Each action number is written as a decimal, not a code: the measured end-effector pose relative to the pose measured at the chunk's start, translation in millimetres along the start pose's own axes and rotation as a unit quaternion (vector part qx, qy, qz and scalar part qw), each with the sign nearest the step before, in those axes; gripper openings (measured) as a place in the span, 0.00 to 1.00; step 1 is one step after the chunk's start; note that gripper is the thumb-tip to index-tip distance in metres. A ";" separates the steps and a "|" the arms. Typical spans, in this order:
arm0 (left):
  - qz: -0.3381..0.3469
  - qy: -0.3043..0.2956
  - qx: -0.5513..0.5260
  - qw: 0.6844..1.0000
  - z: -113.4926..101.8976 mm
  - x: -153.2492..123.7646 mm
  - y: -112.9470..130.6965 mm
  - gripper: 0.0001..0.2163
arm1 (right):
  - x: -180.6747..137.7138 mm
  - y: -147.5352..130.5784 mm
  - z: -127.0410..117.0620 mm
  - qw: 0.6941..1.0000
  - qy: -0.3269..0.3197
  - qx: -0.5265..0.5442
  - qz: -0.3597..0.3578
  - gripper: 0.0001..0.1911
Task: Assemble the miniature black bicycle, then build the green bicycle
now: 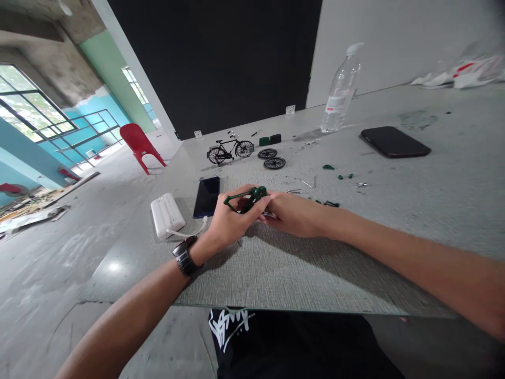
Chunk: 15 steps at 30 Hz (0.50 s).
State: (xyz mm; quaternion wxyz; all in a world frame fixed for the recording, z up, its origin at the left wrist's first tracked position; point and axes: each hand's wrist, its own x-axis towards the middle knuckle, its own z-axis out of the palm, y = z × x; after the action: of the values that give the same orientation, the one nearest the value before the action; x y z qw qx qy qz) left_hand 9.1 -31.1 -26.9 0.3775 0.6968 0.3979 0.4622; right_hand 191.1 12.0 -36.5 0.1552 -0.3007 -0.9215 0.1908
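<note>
At the far left of the table point(394, 226) lies a white power bank point(167, 215), cabled to a dark phone point(207, 196) just right of it. Right of these, near the table's middle, the left hand point(229, 221) is closed on a small green bicycle frame point(246, 199), fingers curled round its tubes. The right hand point(294, 213) meets it from the right, fingertips pinched at the frame's end; what it pinches is hidden. Judging by this, the person is fitting a part onto the frame, mid-assembly. Farther off stand a finished black model bicycle point(230, 148) and two loose wheels point(271, 158). Small green parts point(339, 176) lie scattered to the right. The next move probably calls for a steady left hold and fine alignment by the right fingertips.
</note>
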 end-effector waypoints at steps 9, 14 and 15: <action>0.026 -0.002 0.040 0.999 -1.5 0.6 -4.2 0.11 | -0.9 -0.7 -1.0 1.000 -0.009 -0.003 0.008 0.06; 0.042 -0.004 0.054 0.998 -2.7 1.3 -8.5 0.12 | -0.9 -0.4 -1.6 1.000 -0.009 -0.004 0.001 0.08; 0.045 -0.005 0.058 0.997 -3.0 1.4 -8.8 0.12 | -0.8 -0.5 -1.7 1.000 -0.009 -0.005 0.001 0.09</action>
State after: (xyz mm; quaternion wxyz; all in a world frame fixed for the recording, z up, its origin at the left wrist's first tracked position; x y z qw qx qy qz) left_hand 4.8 -25.8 -33.4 0.3176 0.7367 0.3906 0.4515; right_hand 192.1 11.5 -35.0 0.1451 -0.3010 -0.9234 0.1890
